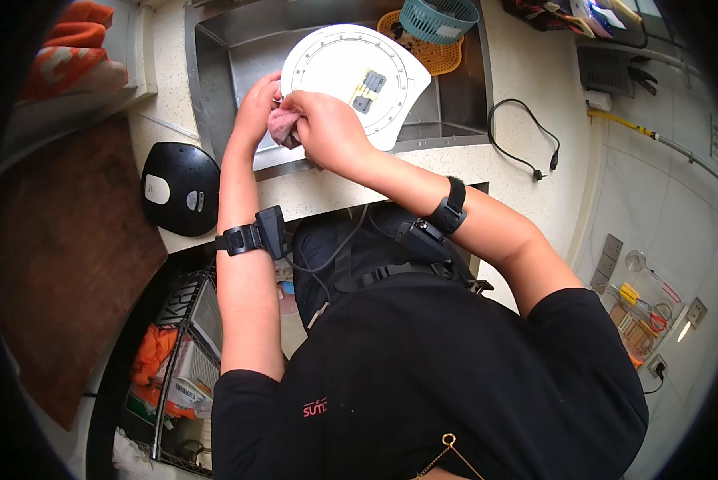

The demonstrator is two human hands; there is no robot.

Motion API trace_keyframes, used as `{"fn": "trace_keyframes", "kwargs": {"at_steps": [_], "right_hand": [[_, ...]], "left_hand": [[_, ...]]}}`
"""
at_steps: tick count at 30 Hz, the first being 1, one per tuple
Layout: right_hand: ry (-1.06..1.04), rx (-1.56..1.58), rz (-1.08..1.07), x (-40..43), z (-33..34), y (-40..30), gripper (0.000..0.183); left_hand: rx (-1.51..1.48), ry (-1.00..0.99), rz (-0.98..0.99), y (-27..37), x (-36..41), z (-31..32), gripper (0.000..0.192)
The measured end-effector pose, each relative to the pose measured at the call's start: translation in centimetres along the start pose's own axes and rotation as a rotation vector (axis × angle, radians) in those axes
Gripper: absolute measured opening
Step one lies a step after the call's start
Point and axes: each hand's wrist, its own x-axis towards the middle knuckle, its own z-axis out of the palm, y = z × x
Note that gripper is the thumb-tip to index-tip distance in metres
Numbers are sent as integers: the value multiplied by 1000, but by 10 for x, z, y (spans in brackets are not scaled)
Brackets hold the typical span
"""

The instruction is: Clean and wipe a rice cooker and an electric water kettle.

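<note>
A white round plastic appliance part (335, 66) with a ring of small studs and a grey and yellow label is held over the stainless steel sink (251, 72). It looks like the underside of a small kitchen appliance. My left hand (257, 111) grips its left edge, with the fingers partly hidden. In my right hand (329, 129) a pink cloth (284, 126) is pinched against the lower left edge of the part. On the counter left of the sink lies a black appliance lid (181, 189) with wet spots.
A teal basket (440, 21) and an orange basket (437, 59) are at the sink's back right. A black power cord (509, 159) lies on the right counter (524, 210). Left stand a brown board (71, 240) and a wire rack (173, 372) below.
</note>
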Motion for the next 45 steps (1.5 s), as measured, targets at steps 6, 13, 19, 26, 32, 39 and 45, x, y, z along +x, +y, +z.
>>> {"fn": "trace_keyframes", "kwargs": {"at_steps": [6, 13, 19, 26, 32, 39, 45], "right_hand": [[20, 130, 173, 17, 3, -5, 24], [187, 133, 100, 34, 0, 12, 23], [203, 303, 132, 42, -57, 43, 30], [114, -100, -343, 70, -74, 69, 23], [-192, -305, -613, 79, -68, 67, 27], [25, -410, -638, 103, -73, 83, 30], [-258, -320, -763, 104, -72, 81, 28]], "left_hand": [[17, -14, 80, -1, 4, -6, 49], [-115, -71, 3, 10, 13, -3, 40], [-78, 19, 18, 4, -7, 15, 51], [311, 170, 160, 0, -5, 52, 100], [259, 257, 129, 6, -5, 67, 110], [202, 279, 145, 11, -5, 76, 110], [222, 297, 89, 15, -12, 75, 109]]}}
